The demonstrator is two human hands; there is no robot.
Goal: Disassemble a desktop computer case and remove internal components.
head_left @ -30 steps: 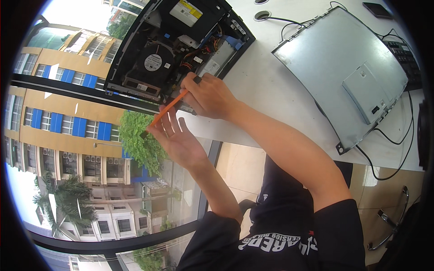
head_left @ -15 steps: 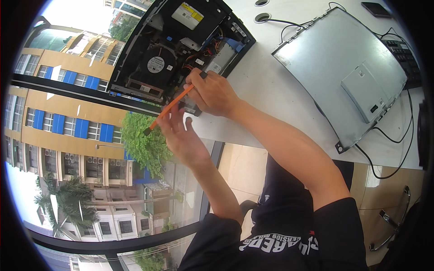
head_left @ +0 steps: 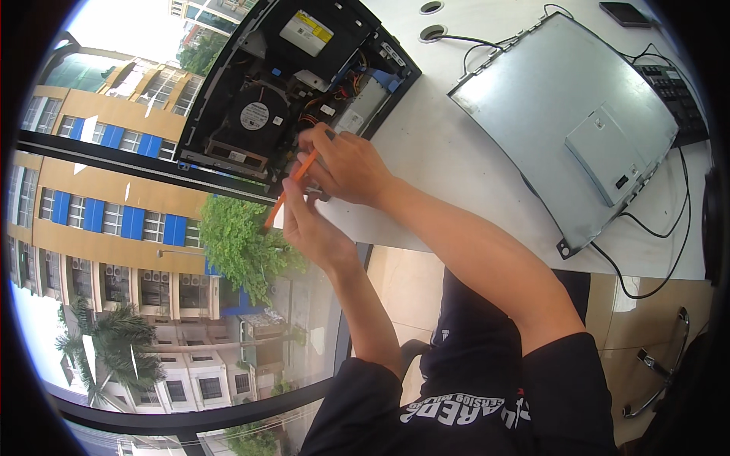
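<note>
An orange flat cable (head_left: 279, 210), which looks like a SATA cable, slants over the near edge of an opened desktop computer case (head_left: 261, 176). My right hand (head_left: 351, 169) grips its upper stretch with curled fingers, above the case's near right corner. Lower along the cable, my left hand (head_left: 313, 228) pinches it between thumb and fingertips. The cable's upper end is hidden by my right hand. Inside the case are a round black fan (head_left: 258, 114), a drive with a yellow and white label (head_left: 306, 33) and several bundled wires (head_left: 351, 85).
A metal side panel (head_left: 547, 99) lies on the white table (head_left: 422, 137) to the right. Behind it are a black keyboard (head_left: 669, 95) and a phone (head_left: 625, 14). Black cables (head_left: 646, 295) hang past the table's edge. A window frame (head_left: 137, 159) borders the left side.
My left hand has moved up and closed on the orange cable, having been loosely spread beside it. The cable's black lower end no longer shows clearly. The view has shifted slightly.
</note>
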